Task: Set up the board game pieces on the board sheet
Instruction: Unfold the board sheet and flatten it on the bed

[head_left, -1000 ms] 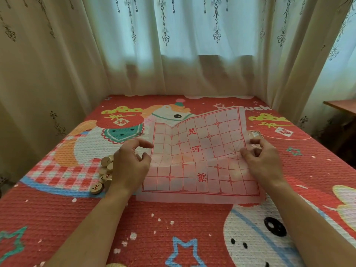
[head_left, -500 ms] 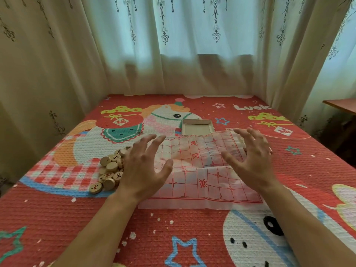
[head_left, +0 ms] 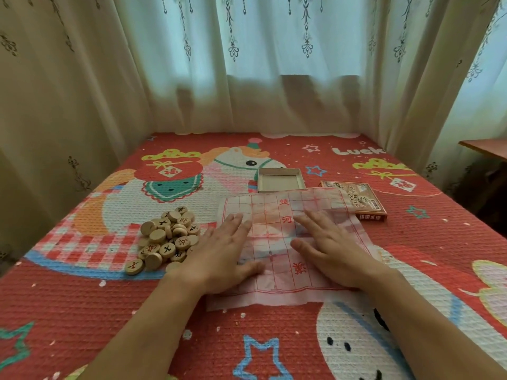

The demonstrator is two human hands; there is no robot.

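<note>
Head view, writing: the thin white paper board sheet with a red grid carries the red characters 楚, 河 and 漢; "Luck" is printed on the red quilted cartoon mat beyond it.
Pieces: round pale wooden discs with black or red characters, heaped just left of the sheet.
Boxes: open grey cardboard tray at the sheet's far edge; printed brown lid at its far right corner.
Left hand: flat, fingers straight, pressing the sheet's left half.
Right hand: flat on the right half.
Change: half a second ago both hands hovered with spread fingers; the sheet now lies flatter.
</note>
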